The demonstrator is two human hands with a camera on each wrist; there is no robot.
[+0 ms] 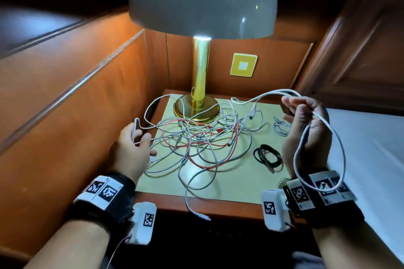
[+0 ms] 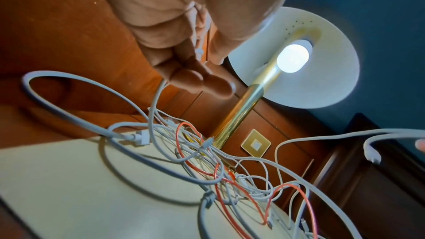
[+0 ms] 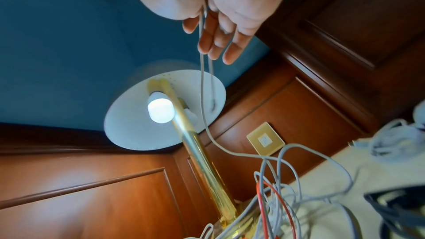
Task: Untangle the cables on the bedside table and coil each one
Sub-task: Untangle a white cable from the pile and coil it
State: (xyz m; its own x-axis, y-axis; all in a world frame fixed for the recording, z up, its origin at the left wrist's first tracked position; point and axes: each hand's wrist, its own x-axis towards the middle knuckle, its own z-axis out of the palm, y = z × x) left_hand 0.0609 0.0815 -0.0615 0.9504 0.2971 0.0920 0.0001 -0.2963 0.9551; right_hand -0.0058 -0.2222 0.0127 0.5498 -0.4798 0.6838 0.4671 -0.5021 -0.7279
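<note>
A tangle of white cables (image 1: 196, 137) and one red cable (image 1: 203, 144) lies on the tabletop (image 1: 229, 181) in front of the lamp base (image 1: 196, 108), with strands looping over that base. One white cable end (image 1: 200, 214) hangs over the near edge of the tabletop.

The right hand (image 1: 306, 129) is raised above the right side of the tabletop and grips a white cable (image 1: 321, 120). One loop of it hangs down past the wrist; its other run leads left, toward the tangle.

The left hand (image 1: 133, 144) sits at the left edge of the tabletop, fingers curled round a thin white cable strand (image 1: 135, 126) that runs into the tangle.

A coiled black cable (image 1: 267, 156) lies flat, right of the tangle. A small coiled white cable (image 1: 282, 126) lies behind it, near the right hand.

A lit lamp (image 1: 201, 0) with a brass stem stands at the rear. A yellow wall plate (image 1: 243, 65) is mounted on the wood panel behind.
</note>
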